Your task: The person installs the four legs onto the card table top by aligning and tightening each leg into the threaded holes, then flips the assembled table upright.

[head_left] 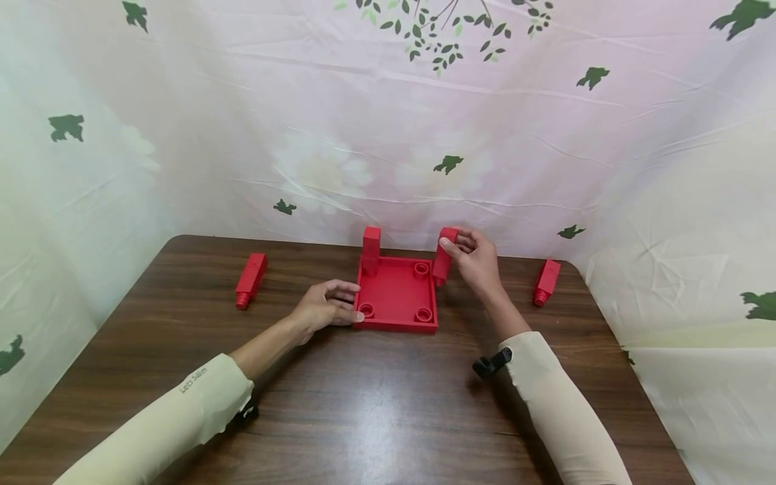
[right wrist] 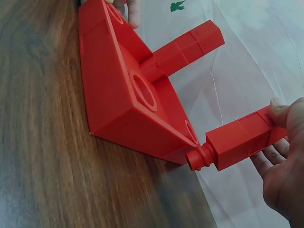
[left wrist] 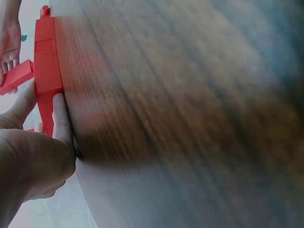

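Note:
A square red tray-like base with round corner sockets lies on the table. My left hand holds its left side, the thumb at the near-left corner. One red square leg stands upright in the far-left socket. My right hand pinches a second red leg by its upper end, just outside the base's right wall near the far-right socket. In the right wrist view, the held leg's threaded tip points down toward the base's rim, slightly tilted. Whether tip and rim touch, I cannot tell.
Another red leg lies on the wooden table to the left, and one more leg lies at the right. A patterned cloth hangs behind the table and along both sides.

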Available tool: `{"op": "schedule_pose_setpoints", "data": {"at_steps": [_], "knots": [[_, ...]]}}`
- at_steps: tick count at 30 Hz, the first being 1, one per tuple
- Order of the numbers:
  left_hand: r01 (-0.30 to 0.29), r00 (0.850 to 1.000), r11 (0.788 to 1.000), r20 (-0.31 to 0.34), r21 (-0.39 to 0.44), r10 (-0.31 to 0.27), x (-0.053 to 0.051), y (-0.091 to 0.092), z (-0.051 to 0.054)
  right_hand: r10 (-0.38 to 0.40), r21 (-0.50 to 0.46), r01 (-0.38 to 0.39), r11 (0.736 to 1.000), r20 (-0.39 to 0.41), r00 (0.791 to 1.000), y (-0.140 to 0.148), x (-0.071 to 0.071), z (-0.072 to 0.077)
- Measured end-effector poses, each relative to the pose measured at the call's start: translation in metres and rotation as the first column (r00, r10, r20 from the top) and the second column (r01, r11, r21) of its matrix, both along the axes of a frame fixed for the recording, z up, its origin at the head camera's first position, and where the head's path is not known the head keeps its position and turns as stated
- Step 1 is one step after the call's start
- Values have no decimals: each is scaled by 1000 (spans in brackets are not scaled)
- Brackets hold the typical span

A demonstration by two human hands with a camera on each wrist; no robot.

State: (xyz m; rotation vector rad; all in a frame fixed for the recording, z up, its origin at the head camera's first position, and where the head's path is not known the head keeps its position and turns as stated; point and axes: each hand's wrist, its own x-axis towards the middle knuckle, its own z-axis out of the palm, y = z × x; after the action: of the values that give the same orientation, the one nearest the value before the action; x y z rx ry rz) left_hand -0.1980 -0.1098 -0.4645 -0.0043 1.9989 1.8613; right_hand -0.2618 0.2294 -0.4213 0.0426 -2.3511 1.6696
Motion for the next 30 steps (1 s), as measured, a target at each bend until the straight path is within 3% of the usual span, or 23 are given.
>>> {"op": "schedule_pose_setpoints", "data": {"at_steps": [12,19,30], "knots": [[-8,1000,999,-5,-35,8,1,-2,0,7,-66,-9,998,-32,999,-9,-8,8],[-1,1000,1000,-10,-18,1,0,0,1,-13,-113,6,994,-62,998,-10,-13,8],[-1,1000,1000,-12,-26,1,0,0,0,23,-194,-41,980,-95,995,-23,-15,5]]}}
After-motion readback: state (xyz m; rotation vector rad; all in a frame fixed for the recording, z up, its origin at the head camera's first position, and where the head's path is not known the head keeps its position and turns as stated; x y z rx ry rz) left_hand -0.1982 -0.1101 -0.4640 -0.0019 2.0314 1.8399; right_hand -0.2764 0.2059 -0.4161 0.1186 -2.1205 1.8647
